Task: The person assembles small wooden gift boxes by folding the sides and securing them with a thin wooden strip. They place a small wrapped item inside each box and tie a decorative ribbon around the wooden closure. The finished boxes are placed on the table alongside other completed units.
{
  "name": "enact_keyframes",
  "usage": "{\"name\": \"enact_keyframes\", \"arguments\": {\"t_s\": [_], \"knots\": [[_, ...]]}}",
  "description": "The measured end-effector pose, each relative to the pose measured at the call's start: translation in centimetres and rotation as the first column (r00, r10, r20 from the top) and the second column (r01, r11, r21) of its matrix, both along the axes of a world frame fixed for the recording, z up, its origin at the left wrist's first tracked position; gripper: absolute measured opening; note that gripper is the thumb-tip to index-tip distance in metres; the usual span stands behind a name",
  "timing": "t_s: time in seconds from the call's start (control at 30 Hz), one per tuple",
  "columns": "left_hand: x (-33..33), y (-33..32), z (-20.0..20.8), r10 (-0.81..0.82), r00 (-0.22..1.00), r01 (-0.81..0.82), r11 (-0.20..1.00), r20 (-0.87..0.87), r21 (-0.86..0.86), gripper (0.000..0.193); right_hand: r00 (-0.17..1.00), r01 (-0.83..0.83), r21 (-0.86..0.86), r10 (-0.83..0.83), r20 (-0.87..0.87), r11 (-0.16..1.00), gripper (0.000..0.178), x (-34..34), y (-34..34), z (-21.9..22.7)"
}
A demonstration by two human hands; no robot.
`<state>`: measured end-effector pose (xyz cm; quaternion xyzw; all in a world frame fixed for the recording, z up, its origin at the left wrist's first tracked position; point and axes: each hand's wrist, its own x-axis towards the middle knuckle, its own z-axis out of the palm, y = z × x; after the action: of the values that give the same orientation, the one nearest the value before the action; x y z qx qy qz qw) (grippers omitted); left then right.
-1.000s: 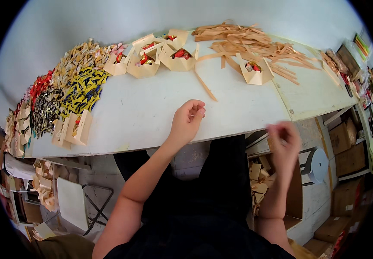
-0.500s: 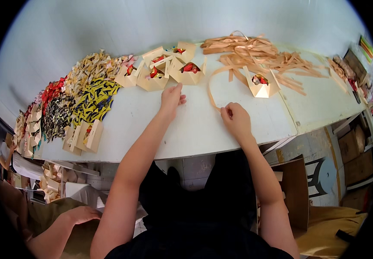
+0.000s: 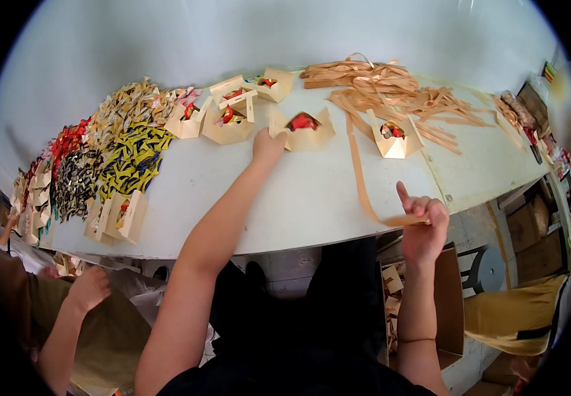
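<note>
My left hand (image 3: 269, 146) grips the left side of an open cream cardboard box (image 3: 315, 140) with red-wrapped sweets inside. The box rests on the table. My right hand (image 3: 425, 230), near the table's front edge, holds one end of a peach ribbon (image 3: 363, 190) between its bent fingers, with one finger pointing up. From there the ribbon runs back over the tabletop to a heap of ribbons (image 3: 365, 78). A second filled box (image 3: 401, 146) stands to the right of the ribbon.
Several filled cream boxes (image 3: 227, 134) stand at the back left. Further left lie piles of wrapped sweets (image 3: 127, 158), with more boxes (image 3: 130, 224) at the front edge. A brown carton (image 3: 454, 297) sits below the table. At lower left is another person's hand (image 3: 89, 289).
My left hand has taken hold of a filled box and shifted it right, away from the back group. My right hand has drawn the ribbon rightward and nearer to me.
</note>
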<state>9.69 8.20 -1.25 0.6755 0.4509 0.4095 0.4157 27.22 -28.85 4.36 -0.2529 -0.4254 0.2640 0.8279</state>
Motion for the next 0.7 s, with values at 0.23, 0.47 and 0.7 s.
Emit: {"name": "enact_keyframes", "arguments": {"t_s": [0.23, 0.47, 0.7], "knots": [[-1.9, -5.8, 1.5, -0.354, 0.93, 0.355, 0.935, -0.102, -0.015, 0.049, 0.991, 0.071, -0.12, -0.084, -0.105, 0.99, 0.026, -2.1, -5.7, 2.4], [-0.9, -11.5, 4.3, -0.432, 0.884, 0.463, 0.861, -0.178, 0.209, 0.07, 0.882, 0.468, 0.063, -0.461, -0.097, 0.882, 0.016, -4.2, -13.1, 7.5], [0.8, -14.2, 2.8, -0.582, 0.786, 0.617, 0.714, -0.211, 0.331, 0.062, 0.32, 0.815, 0.178, -0.685, 0.654, 0.551, 0.014, -2.0, -11.3, 3.2]]}}
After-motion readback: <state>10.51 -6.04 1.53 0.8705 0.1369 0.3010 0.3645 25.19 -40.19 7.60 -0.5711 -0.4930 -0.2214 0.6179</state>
